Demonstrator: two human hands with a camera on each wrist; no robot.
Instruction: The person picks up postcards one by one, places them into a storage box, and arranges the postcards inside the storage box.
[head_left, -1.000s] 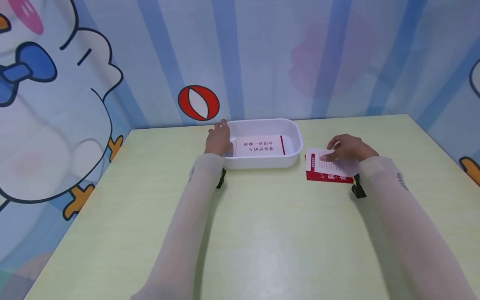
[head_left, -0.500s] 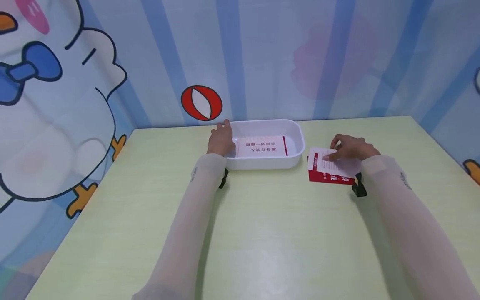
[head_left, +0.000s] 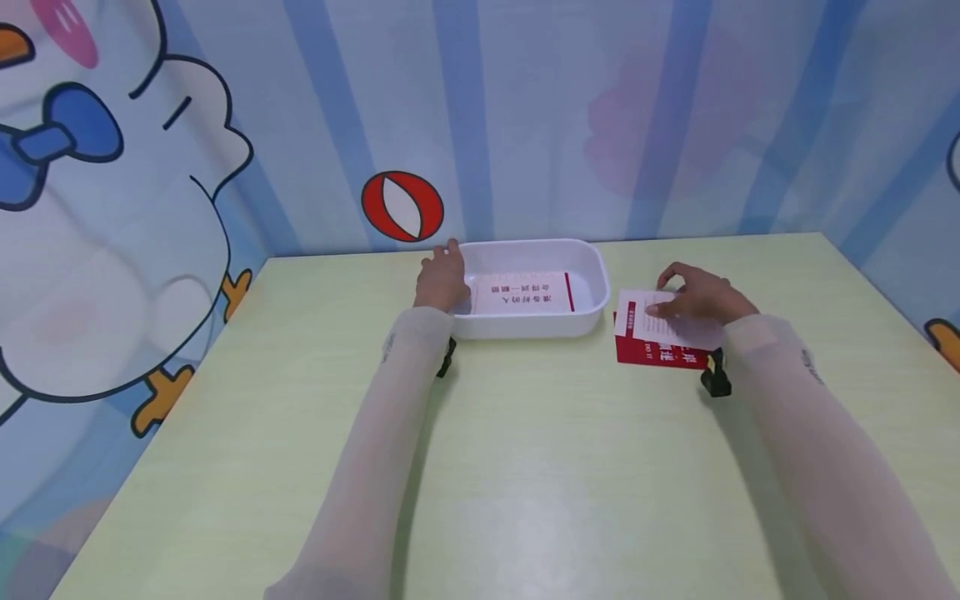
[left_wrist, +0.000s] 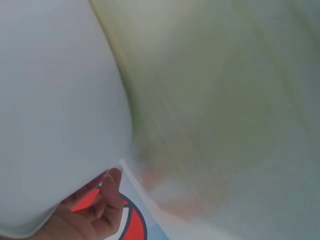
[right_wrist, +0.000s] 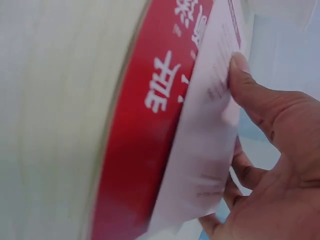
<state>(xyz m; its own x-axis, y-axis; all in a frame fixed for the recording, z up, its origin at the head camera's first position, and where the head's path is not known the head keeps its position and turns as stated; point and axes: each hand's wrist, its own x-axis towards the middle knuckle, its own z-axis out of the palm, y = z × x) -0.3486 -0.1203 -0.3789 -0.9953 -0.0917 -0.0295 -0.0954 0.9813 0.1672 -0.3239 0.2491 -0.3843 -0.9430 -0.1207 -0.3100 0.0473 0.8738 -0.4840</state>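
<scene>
My left hand point(head_left: 442, 279) holds the left end of a white plastic tray point(head_left: 525, 327), its thumb over the rim. In the left wrist view its curled fingers point(left_wrist: 111, 200) lie against the tray's outer wall point(left_wrist: 55, 110). Inside the tray lies a printed white card point(head_left: 521, 293) with a red stripe. To the tray's right, my right hand point(head_left: 705, 296) pinches a white card point(head_left: 675, 329) with small print. Under it a red card point(head_left: 660, 354) with white lettering shows along its front edge. In the right wrist view the white card point(right_wrist: 200, 135) bends slightly above the red one.
The pale wooden table point(head_left: 525, 467) extends in front of both arms. Behind it hangs a blue striped backdrop point(head_left: 517, 117) with a red-and-white ball point(head_left: 402, 206) printed on it. A black strap point(head_left: 716, 375) hangs at the right wrist.
The right hand has lifted slightly, and the white card's near left corner has risen a little off the red card. The left hand and tray stay in place.
</scene>
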